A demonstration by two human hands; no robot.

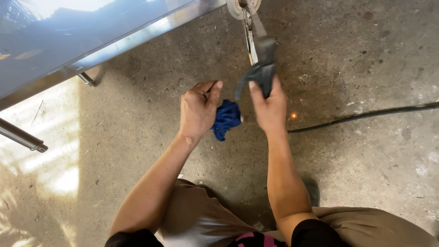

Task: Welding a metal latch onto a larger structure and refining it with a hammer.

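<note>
My left hand [197, 111] is closed around a crumpled blue rag [226, 119], which bulges out to the right of the fist. My right hand [269, 108] pinches the lower end of a dark grey strap [261, 64] that hangs in a fold. The strap runs up along a shiny metal arm [249, 42] toward a round metal part [242, 6] at the top edge. The two hands are close together, with the rag between them, above a concrete floor.
A polished metal panel with a bright edge [114, 43] slants across the upper left. A metal tube end [23, 137] sticks in at the left. A black cable [366, 115] lies on the floor at right. My knees in tan trousers [201, 219] fill the bottom.
</note>
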